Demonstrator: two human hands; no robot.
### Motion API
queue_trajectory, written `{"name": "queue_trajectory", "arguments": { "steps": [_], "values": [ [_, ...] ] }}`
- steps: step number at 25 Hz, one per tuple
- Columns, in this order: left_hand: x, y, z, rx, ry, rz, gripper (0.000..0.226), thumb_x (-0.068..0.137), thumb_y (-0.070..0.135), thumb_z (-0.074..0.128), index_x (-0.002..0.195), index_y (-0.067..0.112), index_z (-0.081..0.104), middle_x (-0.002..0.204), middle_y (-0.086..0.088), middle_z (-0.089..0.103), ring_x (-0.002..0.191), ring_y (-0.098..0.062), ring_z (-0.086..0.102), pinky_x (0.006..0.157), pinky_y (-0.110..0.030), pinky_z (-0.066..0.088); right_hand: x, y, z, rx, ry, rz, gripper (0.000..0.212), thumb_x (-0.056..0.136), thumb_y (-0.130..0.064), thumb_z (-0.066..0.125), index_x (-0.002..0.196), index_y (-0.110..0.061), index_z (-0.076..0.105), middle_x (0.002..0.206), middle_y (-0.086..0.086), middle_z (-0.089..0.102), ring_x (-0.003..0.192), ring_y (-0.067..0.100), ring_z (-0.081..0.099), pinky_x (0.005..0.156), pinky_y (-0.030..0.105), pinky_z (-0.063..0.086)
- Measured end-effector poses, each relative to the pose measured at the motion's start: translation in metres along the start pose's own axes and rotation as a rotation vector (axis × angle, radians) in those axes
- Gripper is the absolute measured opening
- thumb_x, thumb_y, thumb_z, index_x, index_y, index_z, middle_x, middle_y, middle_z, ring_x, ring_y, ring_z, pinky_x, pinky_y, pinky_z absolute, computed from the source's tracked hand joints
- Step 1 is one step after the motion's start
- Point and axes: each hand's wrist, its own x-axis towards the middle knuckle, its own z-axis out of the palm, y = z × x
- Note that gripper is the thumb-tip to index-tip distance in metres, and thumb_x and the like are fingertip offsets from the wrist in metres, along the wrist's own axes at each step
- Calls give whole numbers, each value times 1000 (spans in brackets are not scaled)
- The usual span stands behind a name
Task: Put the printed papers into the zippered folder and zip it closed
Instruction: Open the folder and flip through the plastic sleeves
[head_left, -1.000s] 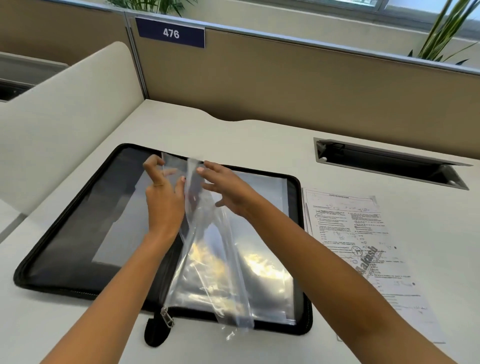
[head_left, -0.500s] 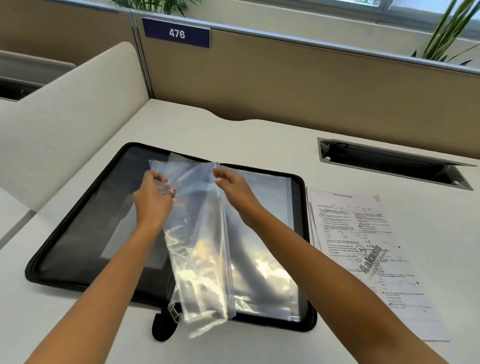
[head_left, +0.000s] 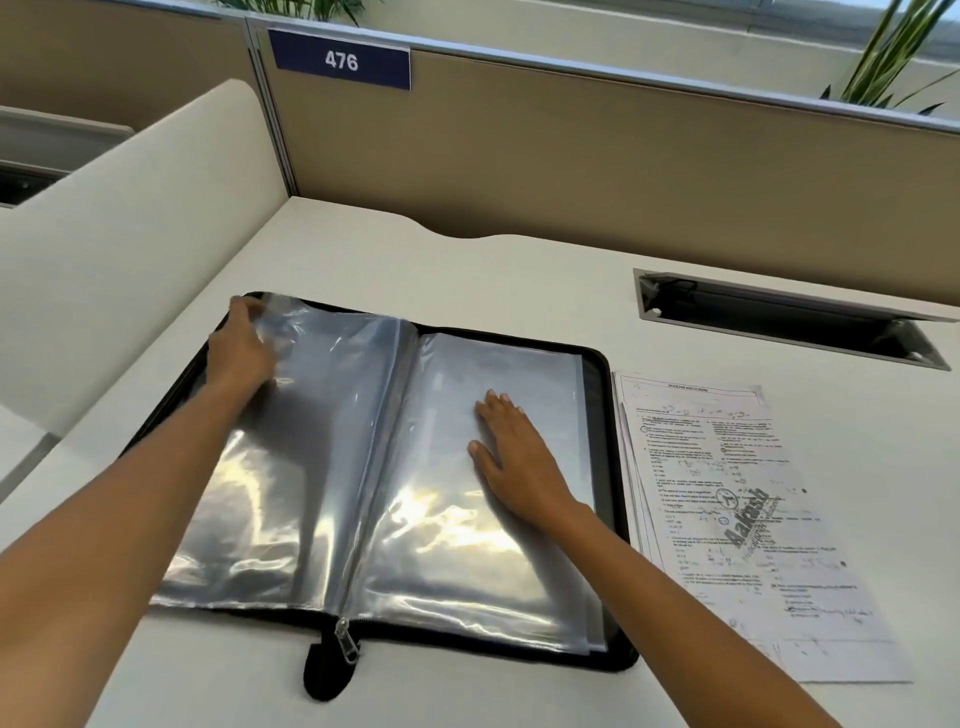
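The black zippered folder (head_left: 610, 656) lies open on the white desk, with clear plastic sleeves (head_left: 322, 457) spread flat over both halves. Its zipper pull (head_left: 346, 642) hangs at the front middle. My left hand (head_left: 240, 349) presses the turned sleeve down near the folder's far left corner, fingers blurred. My right hand (head_left: 514, 457) lies flat, fingers apart, on the right-hand sleeves. The printed papers (head_left: 737, 514) sit in a stack on the desk just right of the folder, touched by neither hand.
A recessed cable tray (head_left: 789, 317) opens in the desk at the back right. A tan partition with a blue "476" sign (head_left: 340, 60) stands behind. A cream side divider (head_left: 130, 218) borders the left. Plant leaves (head_left: 888, 57) show beyond the partition.
Both hands held a clear sleeve upright over the spine; it has been turned to the left and now lies flat. My right hand let go and dropped onto the right-hand sleeves.
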Motion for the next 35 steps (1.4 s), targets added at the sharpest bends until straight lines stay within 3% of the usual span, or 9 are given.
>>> {"name": "queue_trajectory", "arguments": {
  "steps": [3, 6, 9, 13, 19, 26, 29, 32, 35],
  "values": [
    [10, -10, -5, 68, 54, 9, 54, 79, -6, 49, 125, 21, 37, 105, -28, 60, 94, -46, 56, 77, -44, 45, -2, 3, 4, -29, 36, -23, 56, 102, -34, 37, 152, -16, 18, 161, -1, 10, 148, 11, 3, 121, 26, 1],
    [10, -10, -9, 252, 69, 105, 69, 80, -5, 56, 140, 19, 32, 124, -24, 57, 113, -45, 51, 99, -53, 35, -2, 4, 9, -55, 66, -31, 56, 102, -34, 36, 151, -16, 20, 161, -1, 12, 148, 11, 5, 122, 27, 3],
    [-25, 8, 6, 337, 67, 292, 62, 92, 17, 54, 146, 9, 25, 149, -20, 33, 138, -35, 29, 112, -56, 15, -1, 5, 12, -70, 88, -33, 55, 101, -34, 36, 151, -16, 21, 161, -1, 13, 148, 11, 6, 122, 28, 4],
    [-102, 19, 54, 336, -178, 489, 54, 100, 35, 32, 148, 11, 24, 156, -10, 23, 145, -25, 15, 118, -47, 3, -1, 6, 13, -71, 87, -36, 56, 101, -35, 36, 151, -16, 21, 161, -1, 14, 148, 10, 6, 121, 26, 3],
    [-108, -14, 63, 479, -189, 515, 58, 97, 44, 13, 150, 20, 18, 159, -1, 18, 147, -22, 10, 117, -48, -1, -4, 7, 10, -52, 79, -43, 56, 102, -35, 36, 151, -16, 20, 160, -1, 13, 148, 9, 6, 122, 28, 5],
    [-110, -12, 56, 380, -198, 469, 52, 101, 32, 28, 149, 12, 22, 158, -8, 19, 146, -25, 11, 119, -48, 5, -11, 0, -4, 131, 69, 17, 51, 101, -28, 41, 149, -15, 28, 159, -1, 20, 147, 10, 11, 122, 31, 10],
    [-132, 13, 62, 223, -199, 491, 50, 101, 29, 33, 146, 9, 28, 156, -10, 24, 146, -25, 15, 120, -44, 6, -29, 4, -20, 309, 305, 165, 38, 99, -18, 48, 137, -13, 47, 146, -3, 44, 141, 13, 31, 119, 29, 20],
    [-169, 51, 74, 79, -196, 563, 46, 99, 22, 42, 142, 8, 37, 155, -8, 28, 145, -24, 16, 119, -42, 12, -59, 24, -42, 260, 577, 301, 27, 93, -5, 53, 118, -7, 63, 119, -9, 59, 123, 17, 52, 104, 23, 37],
    [-215, 91, 89, -72, -277, 626, 44, 98, 23, 43, 141, 12, 39, 154, -2, 30, 145, -19, 18, 118, -30, 13, -97, 52, -62, 198, 720, 449, 23, 91, -1, 55, 109, -11, 66, 124, 4, 62, 119, 20, 54, 100, 24, 37]
  ]
}}
